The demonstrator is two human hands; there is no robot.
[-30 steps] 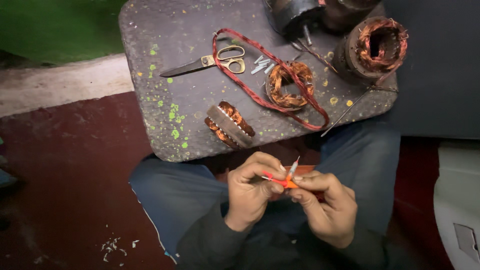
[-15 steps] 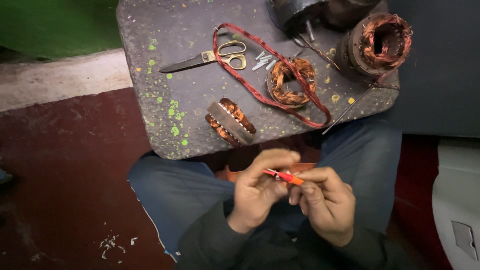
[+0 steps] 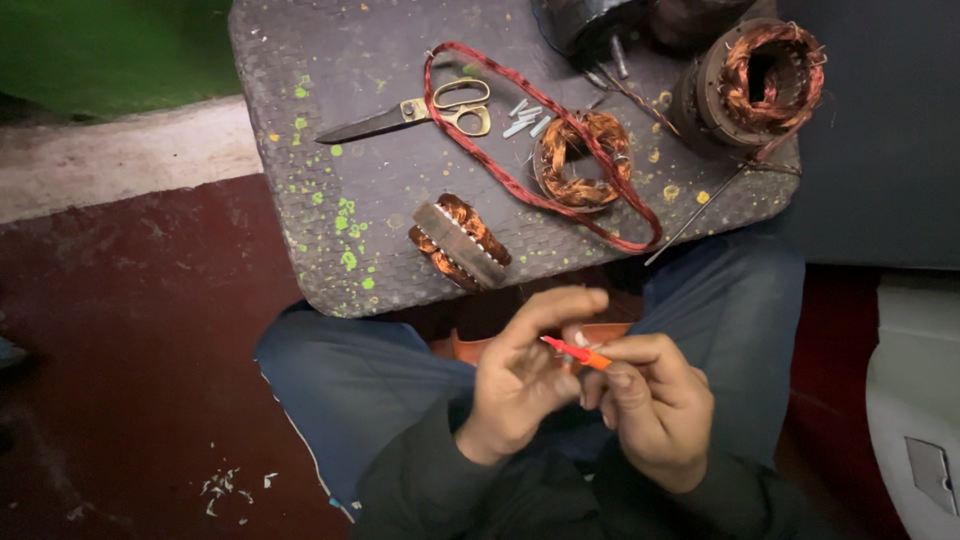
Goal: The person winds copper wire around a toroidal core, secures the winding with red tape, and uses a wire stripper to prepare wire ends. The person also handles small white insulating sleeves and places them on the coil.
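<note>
My right hand (image 3: 655,405) grips a small red-orange tool (image 3: 578,352) with its tip pointing left. My left hand (image 3: 525,375) curls beside it, fingertips touching a small pale piece at the tool's tip; what that piece is I cannot tell. Both hands hover over my lap, in front of a dark mat-covered board (image 3: 370,240). On the board lie scissors (image 3: 410,115) with gold handles, a red cord loop (image 3: 520,180), a copper wire coil (image 3: 582,160), a small wound copper piece (image 3: 460,242) and a motor stator (image 3: 765,85) with copper windings.
Small white sleeves (image 3: 527,115) lie by the scissors. A thin metal rod (image 3: 695,215) sticks over the board's near right edge. The floor is dark red with white scraps (image 3: 230,488) at left. A grey-white object (image 3: 920,410) stands at right.
The tool has tilted from upright to nearly level, tip to the left. My left fingers have opened out around its tip. The camera has shifted slightly.
</note>
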